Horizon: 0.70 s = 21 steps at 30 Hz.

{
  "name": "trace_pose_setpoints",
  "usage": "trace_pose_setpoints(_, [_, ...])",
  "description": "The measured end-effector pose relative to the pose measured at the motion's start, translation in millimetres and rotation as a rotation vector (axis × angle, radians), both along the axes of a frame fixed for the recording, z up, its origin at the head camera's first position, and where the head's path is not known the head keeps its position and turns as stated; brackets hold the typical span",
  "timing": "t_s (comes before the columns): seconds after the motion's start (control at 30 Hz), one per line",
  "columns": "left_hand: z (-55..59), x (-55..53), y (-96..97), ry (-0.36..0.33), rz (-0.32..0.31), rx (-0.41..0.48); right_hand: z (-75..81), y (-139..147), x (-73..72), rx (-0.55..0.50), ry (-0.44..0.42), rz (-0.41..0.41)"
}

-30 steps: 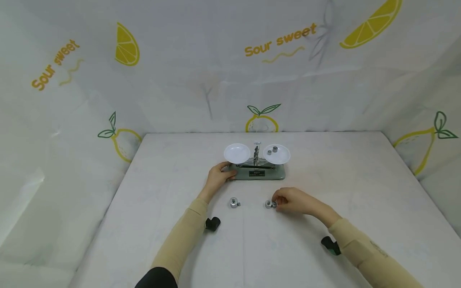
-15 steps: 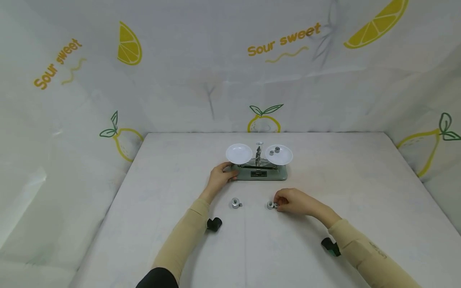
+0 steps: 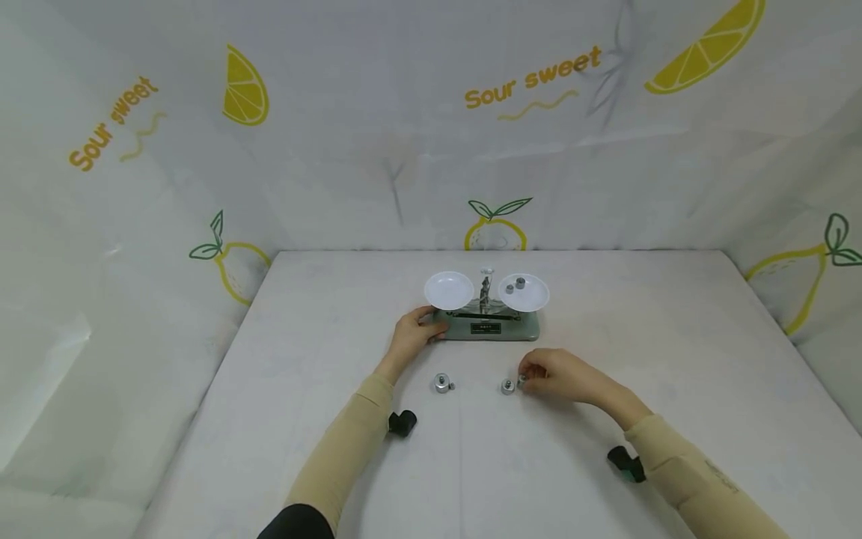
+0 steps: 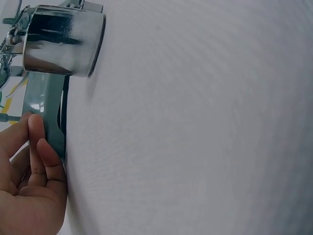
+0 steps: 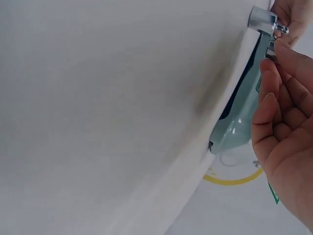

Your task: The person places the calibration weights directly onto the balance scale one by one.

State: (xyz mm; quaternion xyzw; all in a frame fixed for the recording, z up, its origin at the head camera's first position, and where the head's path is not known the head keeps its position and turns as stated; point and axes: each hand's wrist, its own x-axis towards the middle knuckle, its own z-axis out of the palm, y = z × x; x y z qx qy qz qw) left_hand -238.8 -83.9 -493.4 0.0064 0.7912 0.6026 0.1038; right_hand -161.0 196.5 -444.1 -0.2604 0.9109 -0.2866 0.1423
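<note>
A balance scale with a green-grey base stands toward the back of the table. My left hand holds the left end of its base, the thumb in front. Two small metal weights lie on the right white pan; the left pan is bare. Between thumb and fingertips, my right hand pinches a small metal weight, mostly hidden by the fingers. Just left of it stands a larger knobbed weight. Another large knobbed weight is nearer the left arm, with a tiny weight beside it.
The white-covered table ends at a hanging white sheet printed with lemons. Sheeting also rises at both sides. Both forearms, in beige sleeves, reach in from the front, with black wrist cameras on them.
My right hand has shifted slightly right with the small weight, and a gap now shows between it and the larger weight. The left hand keeps its hold on the scale.
</note>
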Motion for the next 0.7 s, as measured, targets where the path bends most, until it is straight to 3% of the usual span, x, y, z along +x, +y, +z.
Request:
trace_pose_setpoints(0.37, [-2.9, -1.0, 0.8, 0.019, -0.015, -0.010, 29.5, 8.0, -1.8, -0.061, 0.089, -0.039])
trace_pose_setpoints(0.7, [-3.6, 0.7, 0.5, 0.009, -0.004, -0.017, 60.4, 11.2, -21.6, -0.104, 0.180, -0.159])
